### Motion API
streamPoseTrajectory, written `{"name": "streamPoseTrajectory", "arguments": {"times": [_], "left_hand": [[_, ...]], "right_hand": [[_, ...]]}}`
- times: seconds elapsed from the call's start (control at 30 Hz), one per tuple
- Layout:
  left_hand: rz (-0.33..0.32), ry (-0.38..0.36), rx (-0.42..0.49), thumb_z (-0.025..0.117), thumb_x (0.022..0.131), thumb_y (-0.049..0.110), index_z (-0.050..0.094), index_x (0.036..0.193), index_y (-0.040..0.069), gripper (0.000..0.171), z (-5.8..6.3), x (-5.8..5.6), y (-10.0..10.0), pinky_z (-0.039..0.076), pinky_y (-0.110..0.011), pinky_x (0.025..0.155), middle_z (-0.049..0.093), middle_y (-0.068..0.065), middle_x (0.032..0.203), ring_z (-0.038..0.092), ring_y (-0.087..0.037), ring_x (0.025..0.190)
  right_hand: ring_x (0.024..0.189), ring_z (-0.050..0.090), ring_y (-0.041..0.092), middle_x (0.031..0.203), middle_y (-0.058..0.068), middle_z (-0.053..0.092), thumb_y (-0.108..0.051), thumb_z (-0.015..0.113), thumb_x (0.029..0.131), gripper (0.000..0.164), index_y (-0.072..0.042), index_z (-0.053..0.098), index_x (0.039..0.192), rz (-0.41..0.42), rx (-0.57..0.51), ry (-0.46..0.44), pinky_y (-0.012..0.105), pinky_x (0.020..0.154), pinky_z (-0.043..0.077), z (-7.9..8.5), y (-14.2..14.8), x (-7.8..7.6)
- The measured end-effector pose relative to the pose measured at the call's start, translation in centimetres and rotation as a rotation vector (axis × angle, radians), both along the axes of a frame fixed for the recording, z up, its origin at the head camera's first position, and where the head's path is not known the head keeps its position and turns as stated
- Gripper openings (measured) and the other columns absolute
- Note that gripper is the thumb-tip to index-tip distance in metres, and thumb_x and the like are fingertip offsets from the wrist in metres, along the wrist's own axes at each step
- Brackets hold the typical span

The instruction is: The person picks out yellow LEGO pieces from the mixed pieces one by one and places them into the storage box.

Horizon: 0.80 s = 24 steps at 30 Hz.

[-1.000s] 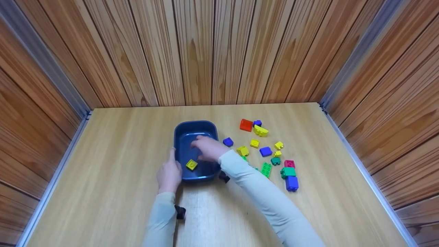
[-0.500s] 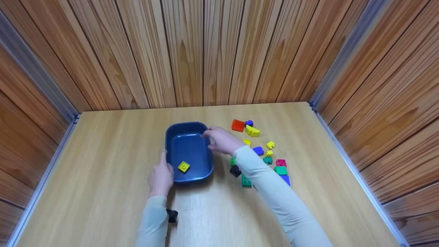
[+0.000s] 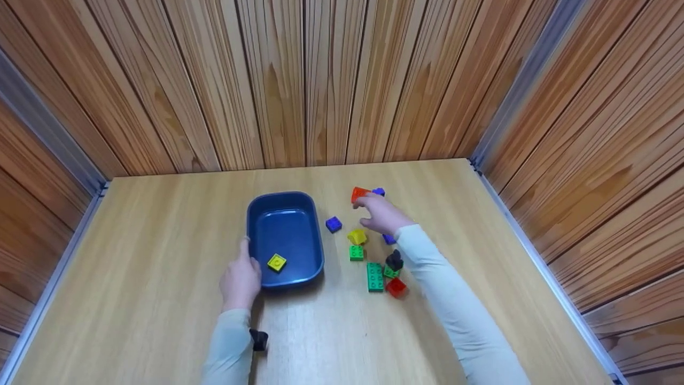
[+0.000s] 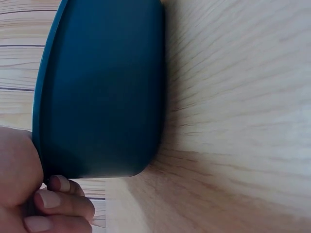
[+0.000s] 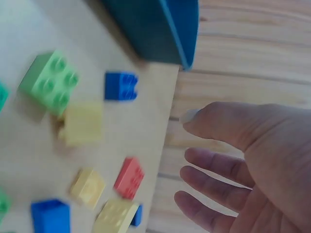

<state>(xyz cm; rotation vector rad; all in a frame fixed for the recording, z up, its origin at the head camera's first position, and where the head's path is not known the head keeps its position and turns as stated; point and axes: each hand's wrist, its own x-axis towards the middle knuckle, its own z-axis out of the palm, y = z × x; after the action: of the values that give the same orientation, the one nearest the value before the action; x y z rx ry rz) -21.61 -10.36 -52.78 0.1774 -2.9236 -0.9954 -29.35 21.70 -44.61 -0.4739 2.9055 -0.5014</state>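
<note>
My left hand [image 3: 240, 279] holds the near left side of a dark blue plastic bin [image 3: 288, 235]. In the left wrist view its thumb lies at the rim and its fingers curl beside the wall. A yellow toy brick [image 3: 276, 262] lies inside the bin. Over the far bricks, my right hand [image 3: 382, 214] hovers with spread fingers and nothing between them. Nearest to it are a red brick [image 3: 359, 194] and a small blue brick [image 3: 378, 191]. The right wrist view shows a curved yellow brick [image 5: 116, 216] beside the red one; the hand hides it in the head view.
Right of the bin lie a blue brick [image 3: 333, 224], a yellow brick [image 3: 357, 236], a green brick [image 3: 356, 253] and a longer green brick [image 3: 375, 277]. Another red brick [image 3: 396, 287] is by the right sleeve [image 3: 454, 305], which covers other bricks. Wooden panels [image 3: 288, 85] enclose the table.
My right hand has left the bin's inside, crossed its right rim and moved right to the far bricks. The left hand stays at the bin. The head view has shifted slightly.
</note>
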Motion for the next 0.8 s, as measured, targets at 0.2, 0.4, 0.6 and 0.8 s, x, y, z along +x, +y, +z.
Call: {"name": "streamPoseTrajectory", "arguments": {"times": [0.2,0.4,0.6,0.8], "left_hand": [[0.001,-0.001,-0.01,0.049,0.098,0.014,0.025,0.15,0.014,0.057,-0.1,-0.1,0.0,0.038,-0.033,0.05,0.047,-0.006,0.059,0.047,-0.023,0.049],[0.008,0.003,-0.019,0.049,0.097,0.013,0.027,0.149,0.014,0.056,-0.1,-0.1,-0.1,0.038,-0.035,0.05,0.047,-0.007,0.059,0.047,-0.024,0.051],[-0.005,0.007,-0.018,0.049,0.097,0.013,0.027,0.149,0.013,0.057,-0.2,-0.2,0.0,0.037,-0.034,0.05,0.047,-0.007,0.061,0.047,-0.024,0.052],[-0.001,0.006,-0.021,0.05,0.097,0.013,0.026,0.149,0.014,0.057,-0.2,-0.1,-0.1,0.036,-0.034,0.05,0.047,-0.006,0.06,0.046,-0.023,0.05]], "right_hand": [[0.118,0.051,0.031,0.126,0.014,0.056,-0.012,0.068,0.088,0.037,-0.005,0.06,0.124,-0.054,-0.015,-0.029,0.044,0.099,0.04,-1.1,3.4,0.1],[0.117,0.051,0.032,0.126,0.014,0.056,-0.012,0.068,0.088,0.04,-0.005,0.059,0.126,-0.139,-0.039,-0.087,0.046,0.099,0.04,-2.2,6.9,0.6],[0.112,0.053,0.034,0.125,0.016,0.056,-0.01,0.067,0.089,0.04,-0.005,0.058,0.127,-0.209,-0.071,-0.157,0.048,0.094,0.043,-3.3,9.4,1.5],[0.105,0.055,0.03,0.121,0.014,0.058,-0.012,0.066,0.089,0.038,-0.007,0.06,0.126,-0.246,-0.056,-0.186,0.047,0.093,0.045,-4.5,10.6,2.0]]}}
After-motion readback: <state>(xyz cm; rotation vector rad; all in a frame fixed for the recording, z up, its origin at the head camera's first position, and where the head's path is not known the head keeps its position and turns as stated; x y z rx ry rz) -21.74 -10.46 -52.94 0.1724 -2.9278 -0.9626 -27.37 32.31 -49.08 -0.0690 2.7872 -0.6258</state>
